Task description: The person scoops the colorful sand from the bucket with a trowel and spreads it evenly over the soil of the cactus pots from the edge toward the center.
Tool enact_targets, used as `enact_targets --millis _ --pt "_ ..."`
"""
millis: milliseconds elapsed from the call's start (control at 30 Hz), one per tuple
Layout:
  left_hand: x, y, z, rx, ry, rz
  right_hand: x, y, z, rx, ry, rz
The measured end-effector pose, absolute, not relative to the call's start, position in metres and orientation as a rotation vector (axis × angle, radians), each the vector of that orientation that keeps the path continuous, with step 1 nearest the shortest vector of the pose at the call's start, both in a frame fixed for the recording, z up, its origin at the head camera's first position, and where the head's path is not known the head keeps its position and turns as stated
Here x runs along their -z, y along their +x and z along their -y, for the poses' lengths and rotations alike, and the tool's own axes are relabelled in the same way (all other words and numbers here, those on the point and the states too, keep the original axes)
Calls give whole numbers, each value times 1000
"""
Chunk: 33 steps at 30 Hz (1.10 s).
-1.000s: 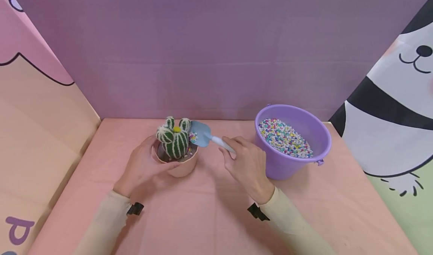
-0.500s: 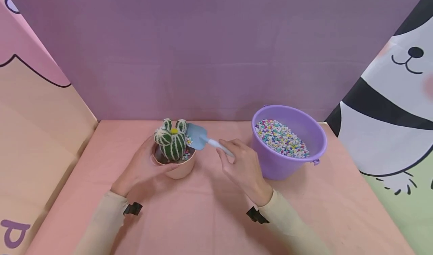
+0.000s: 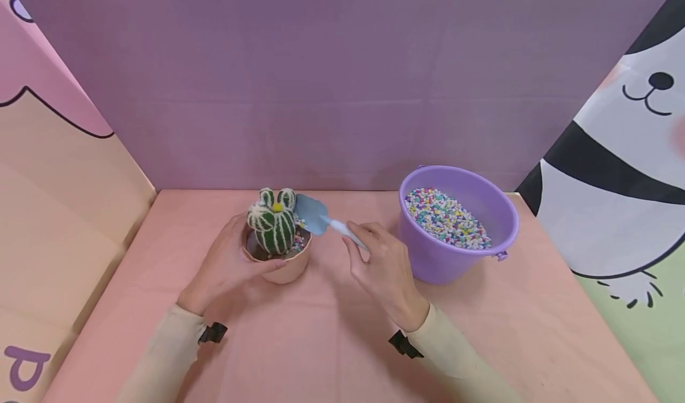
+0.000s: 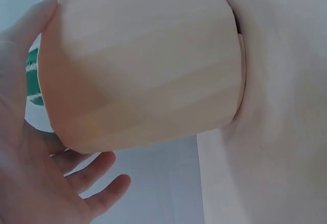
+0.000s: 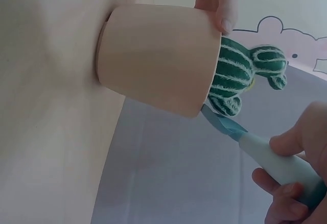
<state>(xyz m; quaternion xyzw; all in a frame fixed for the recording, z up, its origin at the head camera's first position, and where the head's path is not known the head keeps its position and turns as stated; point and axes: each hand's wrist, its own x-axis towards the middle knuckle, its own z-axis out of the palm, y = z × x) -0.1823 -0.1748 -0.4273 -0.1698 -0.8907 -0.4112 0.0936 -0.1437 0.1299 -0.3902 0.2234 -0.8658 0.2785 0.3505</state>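
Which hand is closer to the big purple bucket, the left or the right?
The right. The right hand holds the blue trowel close by the left side of the purple bucket; the left hand is farther left, holding the flowerpot.

Count of Items in View

I count: one cactus [image 3: 275, 236], one yellow tuft [image 3: 277, 207], one pot [image 3: 287, 271], one trowel [image 3: 314, 217], one bucket [image 3: 444, 265], one left hand [image 3: 225, 266], one right hand [image 3: 383, 267], two sleeves [image 3: 166, 349], one printed panda [image 3: 615, 227]; beads [image 3: 448, 220], too many to number.
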Motion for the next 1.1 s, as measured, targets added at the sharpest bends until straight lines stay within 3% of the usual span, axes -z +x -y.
enact_targets --millis 567,1100 --pt "432 -173 162 1053 -318 2619 396 -144 -132 -691 607 2161" --pt "435 -172 162 1049 -316 2617 397 -146 -134 -738 558 2223"
